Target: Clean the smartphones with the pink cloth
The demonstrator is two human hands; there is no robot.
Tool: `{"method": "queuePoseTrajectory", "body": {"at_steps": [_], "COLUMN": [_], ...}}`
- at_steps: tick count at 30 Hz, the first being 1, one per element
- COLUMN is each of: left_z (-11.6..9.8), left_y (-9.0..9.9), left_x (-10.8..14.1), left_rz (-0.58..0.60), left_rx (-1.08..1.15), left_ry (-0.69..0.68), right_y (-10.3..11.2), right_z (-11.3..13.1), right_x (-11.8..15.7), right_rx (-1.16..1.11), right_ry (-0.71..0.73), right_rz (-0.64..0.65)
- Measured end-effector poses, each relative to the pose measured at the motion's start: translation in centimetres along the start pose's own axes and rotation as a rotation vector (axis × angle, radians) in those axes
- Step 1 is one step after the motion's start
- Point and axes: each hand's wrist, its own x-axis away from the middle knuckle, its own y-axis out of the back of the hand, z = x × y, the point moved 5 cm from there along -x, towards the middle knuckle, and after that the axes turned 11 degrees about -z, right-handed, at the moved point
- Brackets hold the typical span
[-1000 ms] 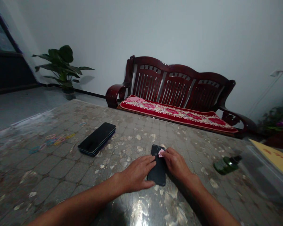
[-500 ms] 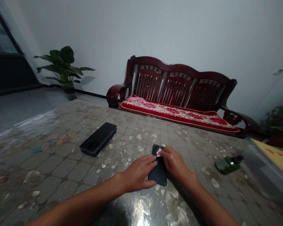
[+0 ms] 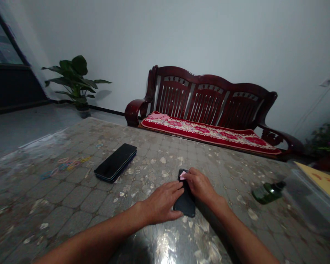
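Note:
A dark smartphone [image 3: 185, 206] lies flat on the table in front of me, its far end angled slightly left. My left hand [image 3: 165, 201] rests at its left side, fingers stretched out over the phone's edge and thumb spread apart near the bottom end. Pinched in the fingers of my right hand [image 3: 202, 186] is a small pink piece of cloth or paper [image 3: 183, 175], which touches the phone's upper part. The right hand covers some of the phone's right edge.
Left of my hands lies a stack of phones [image 3: 116, 163]. Several coloured rubber bands [image 3: 67, 165] are scattered farther left. On the right are a green bottle [image 3: 266, 193] on its side and a clear plastic box [image 3: 305, 198] with yellow paper [image 3: 321, 181]. A wooden bench [image 3: 209, 99] stands beyond the table.
My right hand and the pink piece have shifted slightly up and left across the phone's top part. The left hand stays in place on the phone.

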Motion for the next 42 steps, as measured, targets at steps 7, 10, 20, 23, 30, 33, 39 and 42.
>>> {"method": "queuePoseTrajectory", "body": {"at_steps": [7, 10, 20, 23, 30, 33, 39, 42], "left_z": [-0.1, -0.2, 0.1, -0.1, 0.0, 0.2, 0.2, 0.2], "left_y": [0.2, 0.3, 0.0, 0.2, 0.1, -0.1, 0.0, 0.0], "left_x": [0.0, -0.1, 0.1, -0.1, 0.0, 0.1, 0.2, 0.2], "left_rz": [0.001, -0.007, 0.028, 0.028, 0.038, 0.037, -0.039, -0.076], "left_rx": [0.015, 0.027, -0.005, 0.006, 0.003, -0.007, 0.026, 0.045], "left_ry": [-0.001, 0.005, 0.019, 0.012, 0.012, 0.009, -0.033, -0.063], "right_y": [-0.5, -0.4, -0.3, -0.1, 0.4, 0.5, 0.7, 0.8], "right_z": [0.3, 0.6, -0.3, 0.2, -0.5, -1.2, -0.2, -0.1], "right_x": [-0.3, 0.2, -0.6, -0.1, 0.2, -0.1, 1.1, 1.4], "right_rx": [0.014, -0.024, 0.126, 0.044, 0.051, 0.065, -0.057, -0.078], "right_ry": [0.043, 0.105, 0.068, 0.107, 0.059, -0.010, 0.081, 0.094], "right_rz": [-0.027, -0.017, -0.093, -0.057, -0.040, -0.070, -0.010, -0.008]}}
